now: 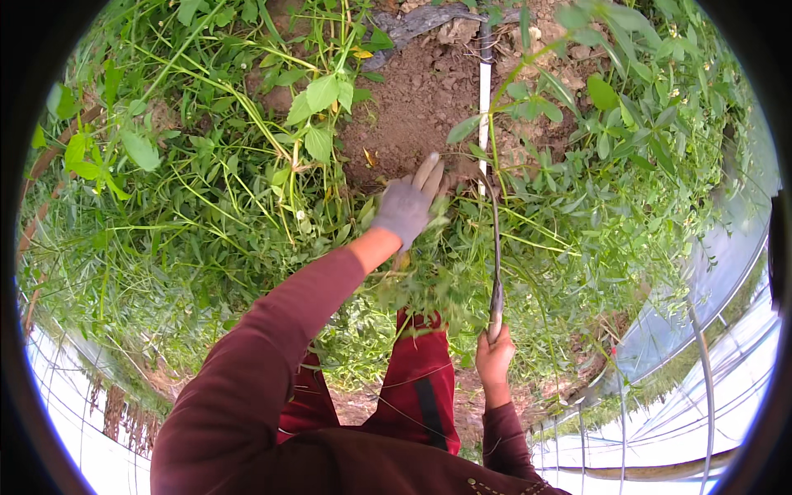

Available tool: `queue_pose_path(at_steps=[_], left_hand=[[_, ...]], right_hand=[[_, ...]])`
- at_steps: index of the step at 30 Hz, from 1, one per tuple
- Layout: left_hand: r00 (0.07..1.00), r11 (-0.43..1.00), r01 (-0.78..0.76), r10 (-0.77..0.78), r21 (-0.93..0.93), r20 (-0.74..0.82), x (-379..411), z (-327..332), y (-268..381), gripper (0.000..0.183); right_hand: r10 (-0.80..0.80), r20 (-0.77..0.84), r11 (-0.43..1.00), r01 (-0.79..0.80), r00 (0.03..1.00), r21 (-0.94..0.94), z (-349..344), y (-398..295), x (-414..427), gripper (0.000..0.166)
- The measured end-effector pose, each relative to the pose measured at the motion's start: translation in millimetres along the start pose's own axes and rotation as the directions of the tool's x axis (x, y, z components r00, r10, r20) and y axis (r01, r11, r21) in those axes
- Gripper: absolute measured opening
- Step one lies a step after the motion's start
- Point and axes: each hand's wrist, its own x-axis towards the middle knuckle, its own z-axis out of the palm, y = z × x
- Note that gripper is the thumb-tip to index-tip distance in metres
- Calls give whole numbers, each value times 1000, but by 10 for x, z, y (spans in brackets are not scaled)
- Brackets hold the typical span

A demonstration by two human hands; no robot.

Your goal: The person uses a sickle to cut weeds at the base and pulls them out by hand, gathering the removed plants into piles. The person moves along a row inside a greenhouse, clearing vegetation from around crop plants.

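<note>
My left hand [408, 201], in a grey glove with pale fingers, reaches over low green weeds [334, 229] at the edge of a bare soil patch [408, 117]. Its fingers are stretched out; the palm and thumb are hidden. Lower right, my bare right hand [495, 359] grips the handle of a sickle-like tool [497, 272]. The tool's thin dark shaft runs up from my fist and bends left near the soil, just right of my left fingers. Blurred leafy stems [421, 278] hang between my left wrist and my legs.
A white pipe [484, 105] with a dark upper section crosses the soil. Grey plastic film [421, 25] lies at the top. Tall leafy weeds [322, 99] stand left, more [619, 124] right. Clear sheeting [711, 266] and a metal hoop [704, 371] curve along the right side.
</note>
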Motion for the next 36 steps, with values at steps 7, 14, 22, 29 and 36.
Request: queue_pose_path(at_steps=[7,14,22,29,36], left_hand=[[980,910,110,-33,-399,197,611,229,93,58],[906,951,50,86,-307,415,521,117,52,28],[727,956,291,-201,-29,656,-1423,631,-1273,21],[923,986,165,-149,-17,355,-714,-42,-903,26],[981,800,-10,125,600,-150,527,-1593,-1434,70]], right_hand=[[114,88,967,-131,990,220,61,-84,-159,19],[106,-49,866,-69,993,495,122,-217,-45,14],[105,94,892,-135,990,431,16,-491,-64,18],[53,42,908,-66,998,413,22,-873,-36,17],[69,96,778,-114,993,618,159,-1222,72,12]])
